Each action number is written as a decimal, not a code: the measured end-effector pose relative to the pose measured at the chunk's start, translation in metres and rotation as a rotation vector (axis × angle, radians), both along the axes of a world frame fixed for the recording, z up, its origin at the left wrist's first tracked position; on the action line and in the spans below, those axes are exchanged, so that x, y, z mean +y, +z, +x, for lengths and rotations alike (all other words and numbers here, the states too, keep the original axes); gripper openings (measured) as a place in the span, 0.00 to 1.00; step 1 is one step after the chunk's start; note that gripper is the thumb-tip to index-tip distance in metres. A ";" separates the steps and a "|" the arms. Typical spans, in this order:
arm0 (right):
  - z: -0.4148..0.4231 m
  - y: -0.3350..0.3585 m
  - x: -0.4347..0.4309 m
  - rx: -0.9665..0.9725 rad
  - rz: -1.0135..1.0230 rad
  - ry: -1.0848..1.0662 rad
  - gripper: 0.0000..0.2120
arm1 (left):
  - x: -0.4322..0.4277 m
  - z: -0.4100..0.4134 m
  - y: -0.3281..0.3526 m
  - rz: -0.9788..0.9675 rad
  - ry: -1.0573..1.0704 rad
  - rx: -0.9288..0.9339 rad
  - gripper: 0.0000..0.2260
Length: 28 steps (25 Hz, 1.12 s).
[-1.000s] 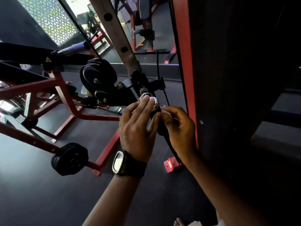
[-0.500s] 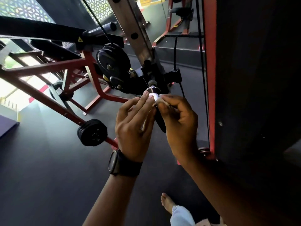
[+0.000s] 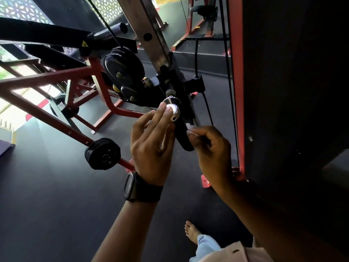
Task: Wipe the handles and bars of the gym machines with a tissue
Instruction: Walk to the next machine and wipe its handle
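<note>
The left hand braced the knob with straight fingers, seemingly so the right hand, pinching the tissue, could wipe the handle just below the knob.

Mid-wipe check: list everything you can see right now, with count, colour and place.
handle: one, black, centre, between the hands
knob: one, silver, at the handle's upper end
tissue: one, white, against the handle
pulleys: two, black, above left of the knob
upright: one, steel with holes, top centre
frame: one, red, left
disc: one, black, low on the frame
post: one, red, right
cables: at least two, black, beside the post
watch: one, black, left wrist
foot: one, bare, bottom
left hand: fingertips touch the knob
right hand: pinches the tissue
</note>
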State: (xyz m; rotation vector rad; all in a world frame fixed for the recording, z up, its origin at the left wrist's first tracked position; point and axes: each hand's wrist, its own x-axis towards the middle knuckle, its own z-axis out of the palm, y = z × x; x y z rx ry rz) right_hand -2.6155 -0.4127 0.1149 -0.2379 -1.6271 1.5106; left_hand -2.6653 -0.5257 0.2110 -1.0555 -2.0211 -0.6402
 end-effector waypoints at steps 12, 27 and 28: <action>-0.028 -0.042 0.018 -0.335 0.025 -0.004 0.05 | 0.004 0.003 0.000 0.026 0.015 -0.011 0.18; -0.076 -0.027 0.040 -0.408 0.036 -0.041 0.04 | -0.002 0.000 0.002 -0.004 -0.019 -0.018 0.17; -0.073 -0.029 0.039 -0.391 0.034 -0.028 0.05 | -0.003 0.000 0.001 -0.008 -0.017 -0.010 0.17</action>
